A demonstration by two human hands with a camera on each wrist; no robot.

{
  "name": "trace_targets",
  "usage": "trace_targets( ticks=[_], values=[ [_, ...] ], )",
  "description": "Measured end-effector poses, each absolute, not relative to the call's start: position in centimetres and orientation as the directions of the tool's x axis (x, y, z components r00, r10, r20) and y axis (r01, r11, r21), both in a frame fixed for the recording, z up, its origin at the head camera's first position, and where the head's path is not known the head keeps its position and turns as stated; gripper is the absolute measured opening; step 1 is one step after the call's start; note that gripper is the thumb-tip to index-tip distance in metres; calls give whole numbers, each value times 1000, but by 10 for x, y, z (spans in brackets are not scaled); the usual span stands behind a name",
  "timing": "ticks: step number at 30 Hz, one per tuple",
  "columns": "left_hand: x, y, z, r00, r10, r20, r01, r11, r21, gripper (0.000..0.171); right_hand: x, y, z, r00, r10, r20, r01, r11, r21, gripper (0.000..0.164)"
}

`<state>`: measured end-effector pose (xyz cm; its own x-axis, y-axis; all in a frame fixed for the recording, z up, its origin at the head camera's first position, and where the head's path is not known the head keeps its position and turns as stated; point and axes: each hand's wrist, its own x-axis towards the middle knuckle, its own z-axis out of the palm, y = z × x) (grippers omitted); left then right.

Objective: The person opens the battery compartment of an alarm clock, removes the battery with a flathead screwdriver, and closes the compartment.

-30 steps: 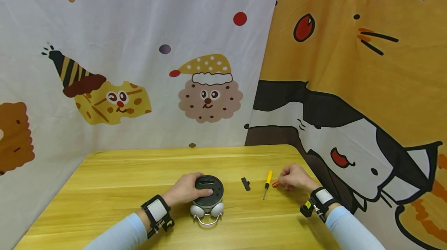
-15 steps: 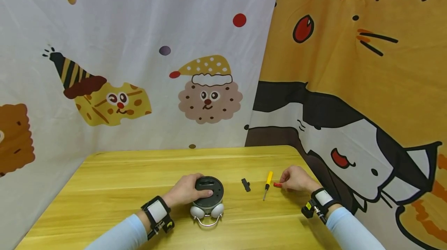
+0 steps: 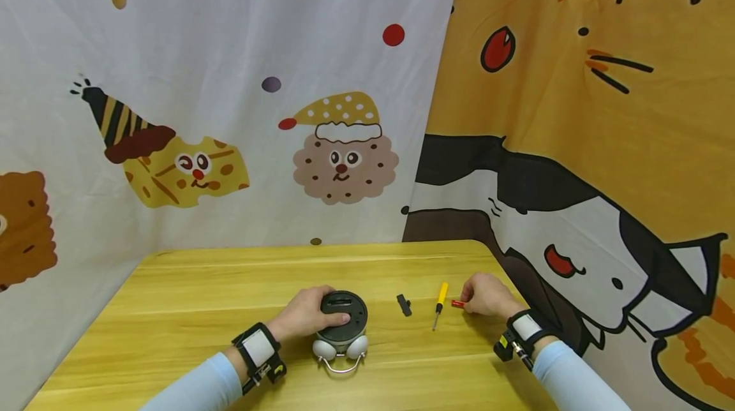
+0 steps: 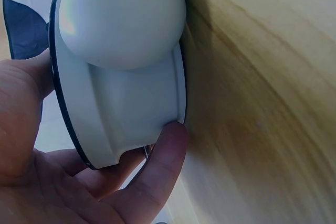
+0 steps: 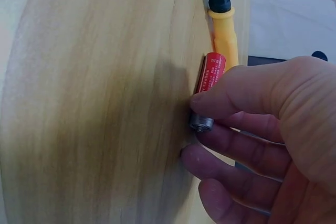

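A twin-bell alarm clock (image 3: 343,325) lies face down on the table, its black back up and its bells and wire handle toward me. My left hand (image 3: 304,313) grips it from the left, thumb over the back; the left wrist view has fingers curled under the white body (image 4: 134,103). Further right, my right hand (image 3: 488,295) pinches a red battery (image 5: 212,69) by its silver end between thumb and fingers, low at the table. Left of that hand is a yellow-handled screwdriver (image 3: 441,299), its shaft pointing toward me.
Between clock and screwdriver lies a small black plastic cover (image 3: 404,305). Everything is on a yellow wood-grain table (image 3: 189,309). Cartoon-printed cloth (image 3: 241,34) hangs behind it and along the right side.
My right hand has shifted slightly right with the battery, which has turned from a slant to nearly level in the head view. The left hand and clock stay in place.
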<state>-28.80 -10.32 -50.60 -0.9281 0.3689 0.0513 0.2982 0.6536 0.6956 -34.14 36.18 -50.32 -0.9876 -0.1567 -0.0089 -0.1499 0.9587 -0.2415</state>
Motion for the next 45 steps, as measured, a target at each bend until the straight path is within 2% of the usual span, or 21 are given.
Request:
trace_targets(
  ticks=[23, 30, 37, 45],
  values=[
    [-286, -102, -505, -929, 364, 62, 302, 652, 695, 71, -337, 360, -491, -985, -173, -21, -165, 962, -216, 20],
    [-287, -103, -506, -929, 366, 59, 301, 652, 696, 71, -337, 353, -482, -981, -189, 31, -192, 965, -180, 14],
    [-288, -104, -507, -931, 362, 50, 291, 654, 698, 72, -338, 340, -473, -979, -180, 99, -198, 956, -214, 21],
    [-287, -103, -506, -933, 356, 46, 284, 657, 698, 72, -342, 319, -470, -955, -236, 179, -272, 938, -217, 16]
  ],
)
